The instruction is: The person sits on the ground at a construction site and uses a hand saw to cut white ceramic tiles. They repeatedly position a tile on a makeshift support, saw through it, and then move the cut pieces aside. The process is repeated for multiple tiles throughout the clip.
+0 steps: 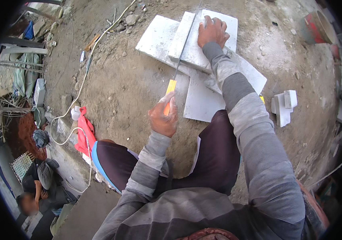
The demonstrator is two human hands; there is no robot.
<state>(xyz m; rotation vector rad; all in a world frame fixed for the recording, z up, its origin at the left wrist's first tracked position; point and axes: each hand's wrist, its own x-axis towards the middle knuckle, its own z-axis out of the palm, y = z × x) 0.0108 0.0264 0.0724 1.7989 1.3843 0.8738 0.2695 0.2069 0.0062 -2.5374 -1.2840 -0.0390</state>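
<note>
My left hand (pixel 163 119) is closed around the orange-yellow handle of a handsaw (pixel 171 86). Its long thin blade shows nearly edge-on and runs away from me across a pale grey-white block (pixel 194 51), along the line between a narrow strip on the left and the wider part. On that wider part my right hand (pixel 213 31) presses down, its fingers bent and spread. Beneath lie more flat white slabs (pixel 203 101), stacked at odd angles between and beyond my knees; the upper block covers part of them.
Small white offcuts (pixel 283 107) lie at the right, and a worn bucket (pixel 318 28) lies tipped at the far right. A pale cable (pixel 83 82) snakes over the dirt on the left, past a red cloth (pixel 84 130). Another person (pixel 43 192) sits at the lower left.
</note>
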